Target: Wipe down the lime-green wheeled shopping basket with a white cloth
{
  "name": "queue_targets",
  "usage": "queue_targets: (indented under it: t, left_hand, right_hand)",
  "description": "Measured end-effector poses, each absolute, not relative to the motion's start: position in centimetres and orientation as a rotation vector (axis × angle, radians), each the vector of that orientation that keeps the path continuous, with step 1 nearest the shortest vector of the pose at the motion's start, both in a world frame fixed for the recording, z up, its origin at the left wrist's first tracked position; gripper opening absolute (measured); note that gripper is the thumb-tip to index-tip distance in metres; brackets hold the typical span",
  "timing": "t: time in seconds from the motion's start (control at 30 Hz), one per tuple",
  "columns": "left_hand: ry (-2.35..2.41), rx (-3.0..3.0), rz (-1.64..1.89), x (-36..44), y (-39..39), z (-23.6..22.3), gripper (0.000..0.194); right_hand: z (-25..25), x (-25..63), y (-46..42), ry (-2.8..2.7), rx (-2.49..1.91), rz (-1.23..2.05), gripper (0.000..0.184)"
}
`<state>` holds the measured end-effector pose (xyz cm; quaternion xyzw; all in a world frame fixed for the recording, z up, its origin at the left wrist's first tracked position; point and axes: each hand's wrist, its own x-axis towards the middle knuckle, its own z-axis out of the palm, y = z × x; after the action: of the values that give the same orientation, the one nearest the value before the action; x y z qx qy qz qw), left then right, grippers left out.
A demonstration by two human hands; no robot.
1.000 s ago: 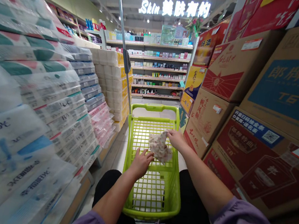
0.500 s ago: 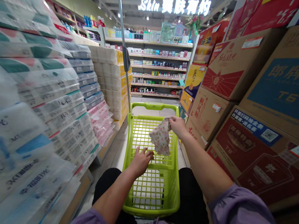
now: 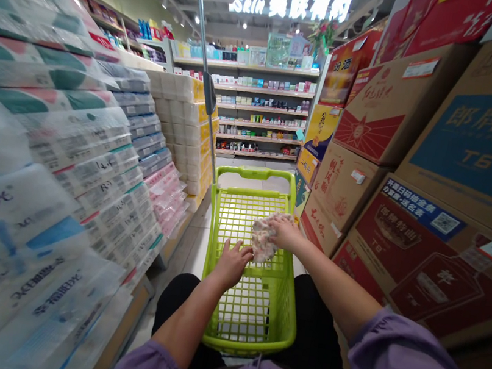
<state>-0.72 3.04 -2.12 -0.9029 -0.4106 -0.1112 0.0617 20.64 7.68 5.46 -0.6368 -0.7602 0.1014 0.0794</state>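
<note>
A small pale cloth with a floral print [image 3: 264, 241] is over the upper part of the lime-green shopping basket [image 3: 231, 347], blurred by motion. My right hand [image 3: 287, 234] grips its upper right side, fingers partly hidden in the folds. By the lower left edge of the cloth is my left hand [image 3: 231, 265], palm down over the basket's left side, its bent fingers apart. Its fingertips reach the cloth's edge; whether they touch it I cannot tell. White floor tiles show through the basket's grid, and the basket stands tilted between my knees.
Stacked packs of tissue paper [image 3: 91, 167] line the left side, close to my arm. Liquor cartons [image 3: 430, 249] are piled on the right. A metal pole [image 3: 202, 30] rises beside the basket's far left corner. Shelves of small boxed goods [image 3: 265, 104] stand ahead.
My right hand has moved down and slightly toward me with the cloth, which hung spread out before and is now bunched lower, near my left fingertips. My left hand has hardly moved.
</note>
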Motion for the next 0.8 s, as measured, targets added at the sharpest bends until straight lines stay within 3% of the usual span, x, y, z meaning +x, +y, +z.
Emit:
queue_targets:
  t: [0.07,0.17,0.27,0.47,0.57,0.67,0.8]
  left_hand:
    - [-1.234,-2.734,-0.349,-0.7,3.0,-2.2,0.036]
    - [-1.236,-2.737,-0.352,-0.7,3.0,-2.1,0.036]
    - [-1.253,-2.735,-0.338,-0.7,3.0,-2.0,0.037]
    - [-1.261,-2.750,-0.325,-0.7,2.8,-1.7,0.037]
    - [-1.257,-2.742,-0.333,-0.7,2.8,-1.7,0.037]
    - [-1.244,-2.747,-0.362,-0.8,2.8,-1.9,0.035]
    - [-1.238,-2.747,-0.373,-0.8,2.9,-2.0,0.035]
  right_hand:
    - [5.4,20.5,7.5,-2.172,-1.907,0.307,0.019]
    - [6.0,20.3,7.8,-2.069,-1.916,0.340,0.010]
    - [7.2,19.8,8.6,-1.922,-1.883,0.432,0.017]
    - [7.6,19.7,9.8,-1.416,-1.284,1.207,0.041]
    - [5.7,20.7,9.8,-1.571,-1.358,1.014,0.038]
    - [3.7,21.5,9.2,-1.760,-1.467,0.706,0.048]
    - [2.4,21.5,7.3,-2.204,-1.319,0.528,0.046]
